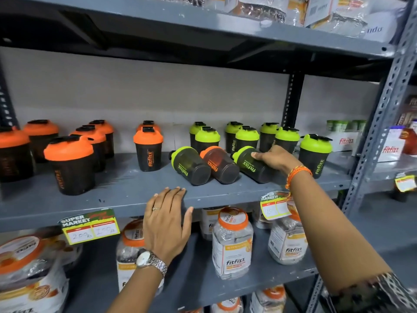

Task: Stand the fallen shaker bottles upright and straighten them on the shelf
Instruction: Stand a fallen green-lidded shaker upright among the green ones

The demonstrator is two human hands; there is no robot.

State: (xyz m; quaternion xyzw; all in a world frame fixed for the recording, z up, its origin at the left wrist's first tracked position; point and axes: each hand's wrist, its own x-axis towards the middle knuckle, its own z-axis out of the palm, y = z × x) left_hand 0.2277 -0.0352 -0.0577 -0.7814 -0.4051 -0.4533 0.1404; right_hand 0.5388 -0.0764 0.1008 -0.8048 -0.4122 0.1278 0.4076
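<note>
Three dark shaker bottles lie on their sides in the middle of the grey shelf (pixel 126 190), bases toward me. The left one (pixel 190 166) has a green lid, the middle one (pixel 220 164) an orange lid, the right one (pixel 252 164) a green lid. My right hand (pixel 274 159) rests over the right fallen bottle, fingers wrapped on its upper side. My left hand (pixel 168 219) lies flat on the shelf's front edge, fingers spread, holding nothing. Upright orange-lidded shakers (pixel 70 163) stand at left, upright green-lidded ones (pixel 314 154) at right and behind.
Clear jars with orange lids (pixel 232 242) fill the shelf below. Price tags (pixel 90 227) hang from the shelf edge. A perforated metal upright (pixel 372 136) bounds the right side. Packaged goods (pixel 334 12) sit on the shelf above.
</note>
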